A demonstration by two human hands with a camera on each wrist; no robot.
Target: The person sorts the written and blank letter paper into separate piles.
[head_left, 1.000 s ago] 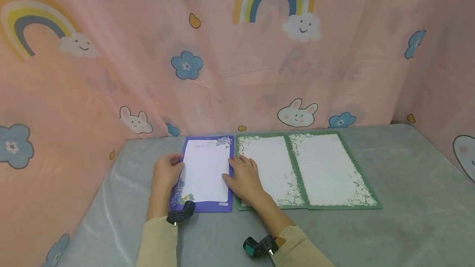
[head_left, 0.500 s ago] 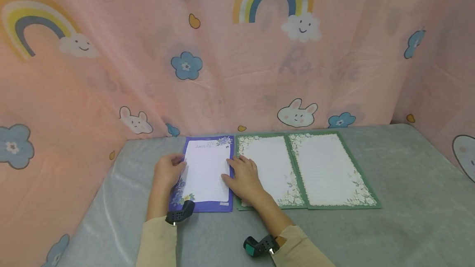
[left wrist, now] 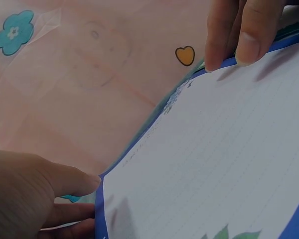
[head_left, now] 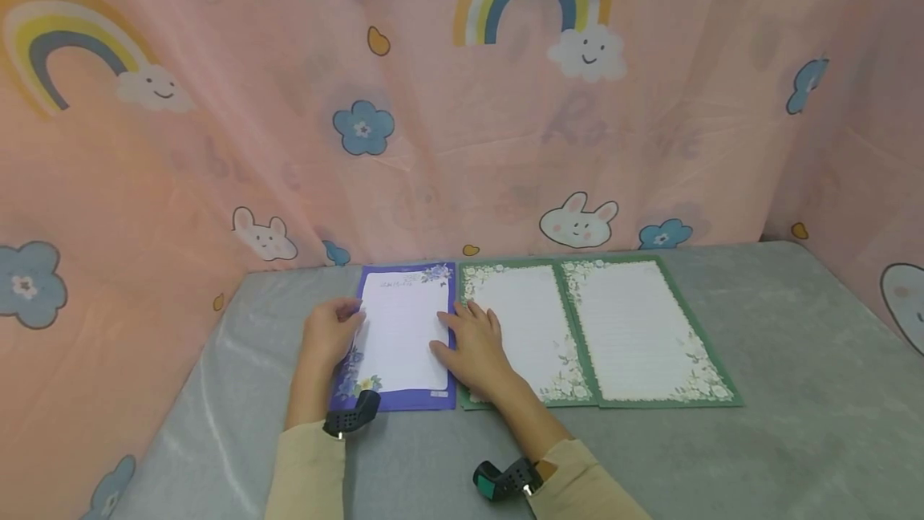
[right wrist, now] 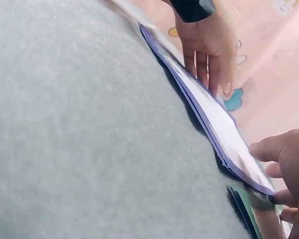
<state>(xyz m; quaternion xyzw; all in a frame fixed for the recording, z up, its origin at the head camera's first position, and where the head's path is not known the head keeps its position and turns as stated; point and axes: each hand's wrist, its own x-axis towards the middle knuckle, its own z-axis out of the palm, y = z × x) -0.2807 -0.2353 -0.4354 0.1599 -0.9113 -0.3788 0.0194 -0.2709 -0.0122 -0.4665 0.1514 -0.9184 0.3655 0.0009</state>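
A purple-bordered stack of lined letter paper [head_left: 404, 335] with printed flowers lies at the left of the table. At its left edge is my left hand [head_left: 328, 333], its thumb and fingertips against the border; in the right wrist view its fingers look nearly straight. My right hand [head_left: 476, 347] rests at the opposite edge, fingers spread, thumb and index touching the purple sheets, with its other fingers over green-bordered paper [head_left: 523, 327]. In the right wrist view the purple stack [right wrist: 234, 144] shows several slightly separated layers along its near edge.
A second set of green-bordered paper [head_left: 638, 335] lies against the first on the right. The grey cloth-covered table [head_left: 808, 392] extends around them. A pink patterned curtain [head_left: 433, 183] stands behind and at both sides.
My left hand has shifted slightly right, and the purple sheets have slid a little right and away from me. My right hand has barely moved. The green-bordered paper lies still.
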